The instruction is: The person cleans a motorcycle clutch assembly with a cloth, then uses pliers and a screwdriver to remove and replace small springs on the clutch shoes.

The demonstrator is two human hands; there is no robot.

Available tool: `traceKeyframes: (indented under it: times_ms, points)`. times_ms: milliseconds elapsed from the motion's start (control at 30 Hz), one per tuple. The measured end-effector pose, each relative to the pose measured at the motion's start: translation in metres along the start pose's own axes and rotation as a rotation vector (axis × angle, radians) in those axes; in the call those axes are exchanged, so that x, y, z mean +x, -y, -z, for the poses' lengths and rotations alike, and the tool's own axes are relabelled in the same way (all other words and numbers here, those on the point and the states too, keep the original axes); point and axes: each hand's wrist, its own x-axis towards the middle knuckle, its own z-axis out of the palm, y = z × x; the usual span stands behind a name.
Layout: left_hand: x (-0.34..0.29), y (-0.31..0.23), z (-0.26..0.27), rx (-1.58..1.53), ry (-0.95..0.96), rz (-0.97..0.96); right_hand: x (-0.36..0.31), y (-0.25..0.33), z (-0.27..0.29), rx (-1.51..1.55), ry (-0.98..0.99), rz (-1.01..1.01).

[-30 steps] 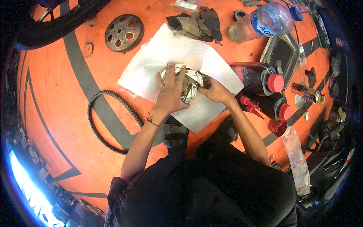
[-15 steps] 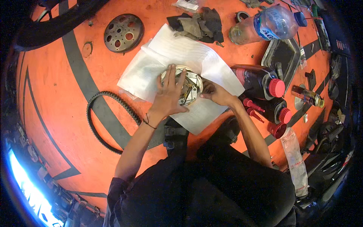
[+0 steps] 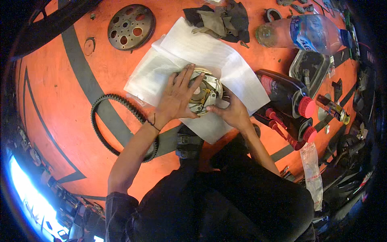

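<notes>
A round clutch shoe assembly (image 3: pixel 210 92), with silvery arms and a pale rim, rests on crumpled white sheets (image 3: pixel 238 70). My left hand (image 3: pixel 177 94) spans its left side, fingers stretched over the top and thumb at the near rim, gripping it. On the right edge, my right hand (image 3: pixel 234 111) clasps it, the thumb on the near right part and the fingers partly hidden beyond the rim. Left of my left forearm lies a toothed black drive belt (image 3: pixel 100 135). A dark metal clutch bell (image 3: pixel 131 30) with round holes sits at the far left.
Dark rags (image 3: pixel 219 24) lie beyond the sheets. At the right are a plastic water bottle (image 3: pixel 302 34), dark bottles with red caps (image 3: pixel 282 86), a black tray (image 3: pixel 296 66), a small can (image 3: pixel 332 109) and a plastic strip (image 3: pixel 311 171). A wheel (image 3: pixel 44 34) borders the far left.
My right thumb has moved inward over the clutch shoe assembly, with more of the hand showing. My left hand keeps its place on it. The whole view has shifted slightly.
</notes>
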Motion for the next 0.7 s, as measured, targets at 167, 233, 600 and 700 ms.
traceKeyframes:
  times_ms: [167, 233, 600, 700]
  points:
    - [-0.009, -0.021, -0.017, -0.081, -0.129, 0.209, -0.005, -0.002, -0.008, -0.177, -0.026, 0.198]
    - [-0.008, -0.03, -0.017, -0.034, -0.145, 0.29, 0.0, -0.006, -0.006, -0.193, 0.008, 0.173]
    - [0.017, -0.019, -0.001, 0.033, 0.055, -0.033, 0.005, -0.029, -0.003, -0.021, -0.26, 0.032]
    - [0.02, -0.017, -0.006, 0.041, 0.041, -0.061, 0.002, -0.031, 0.001, -0.145, -0.179, 0.041]
